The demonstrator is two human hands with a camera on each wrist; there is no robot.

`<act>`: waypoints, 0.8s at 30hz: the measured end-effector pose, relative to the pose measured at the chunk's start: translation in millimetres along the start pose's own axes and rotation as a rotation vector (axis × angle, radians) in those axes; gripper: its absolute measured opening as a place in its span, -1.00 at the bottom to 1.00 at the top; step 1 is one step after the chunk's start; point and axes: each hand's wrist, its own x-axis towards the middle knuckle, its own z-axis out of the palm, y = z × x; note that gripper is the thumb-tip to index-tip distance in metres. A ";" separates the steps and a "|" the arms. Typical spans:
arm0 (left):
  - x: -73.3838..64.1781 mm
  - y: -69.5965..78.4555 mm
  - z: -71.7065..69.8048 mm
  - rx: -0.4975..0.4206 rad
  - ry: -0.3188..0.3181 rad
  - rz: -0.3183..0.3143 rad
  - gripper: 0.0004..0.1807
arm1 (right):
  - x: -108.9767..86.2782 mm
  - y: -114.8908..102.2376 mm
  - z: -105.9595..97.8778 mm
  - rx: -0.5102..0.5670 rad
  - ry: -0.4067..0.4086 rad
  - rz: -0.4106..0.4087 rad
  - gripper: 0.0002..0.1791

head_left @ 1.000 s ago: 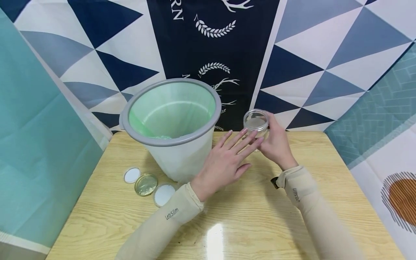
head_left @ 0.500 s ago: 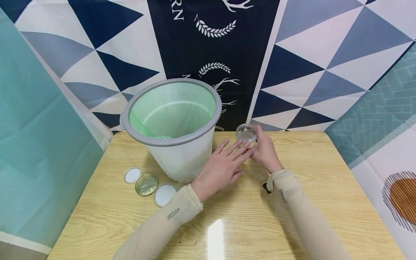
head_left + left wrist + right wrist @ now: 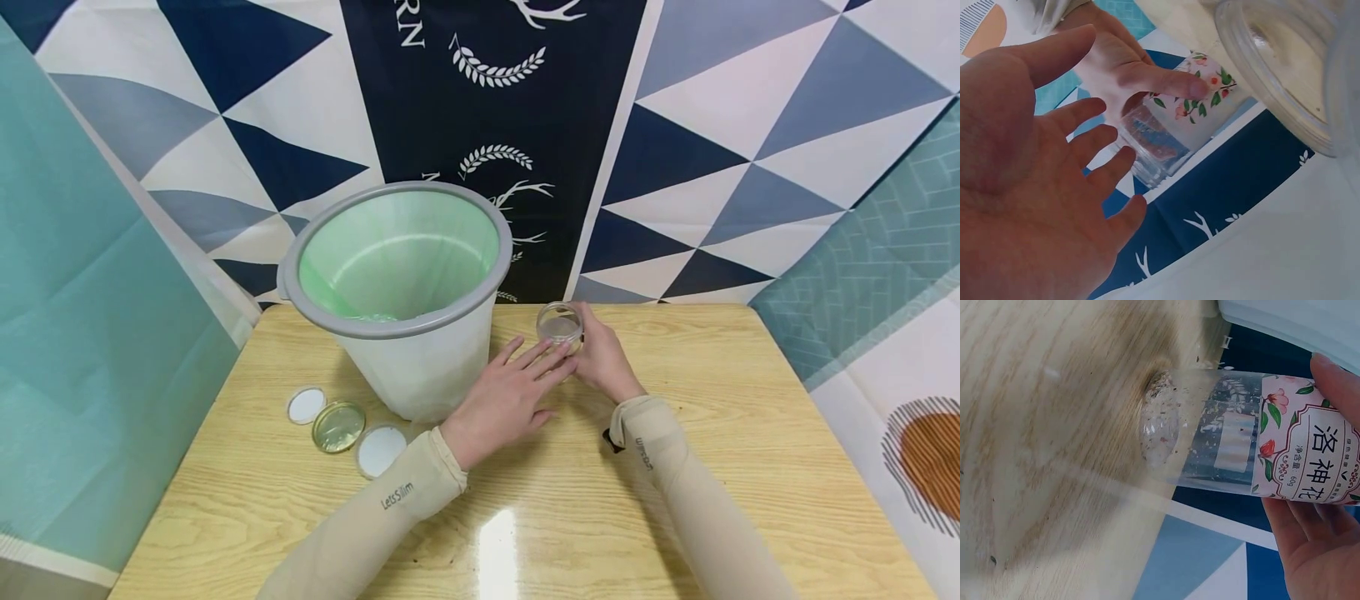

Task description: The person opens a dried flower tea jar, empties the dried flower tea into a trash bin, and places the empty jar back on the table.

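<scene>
My right hand (image 3: 600, 354) grips a clear plastic jar (image 3: 558, 325) around its side, to the right of the bucket. In the right wrist view the jar has a pink floral label (image 3: 1307, 444), and reddish-brown crumbs stick inside near its base. No lid covers its mouth in the head view. Its base is at or just above the table; I cannot tell if it touches. My left hand (image 3: 506, 400) is spread, palm toward the jar, with its fingertips overlapping the jar in the head view. The left wrist view shows those fingers (image 3: 1113, 172) apart from the jar.
A white bucket (image 3: 405, 367) with a grey rim and green lining stands left of my hands. Two white lids (image 3: 307, 405) and a gold lid (image 3: 338, 427) lie on the wooden table (image 3: 600, 517). A clear round-edged piece (image 3: 1272, 81) shows in the left wrist view. Patterned cloth hangs behind.
My right hand has brought the jar down and to the left, toward the tabletop. My left hand has shifted slightly left and down, its fingers still spread.
</scene>
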 end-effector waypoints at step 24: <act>4.3 -5.1 -8.3 -0.075 -0.113 -0.037 -0.16 | 1.9 10.4 3.2 0.182 -0.095 0.059 0.31</act>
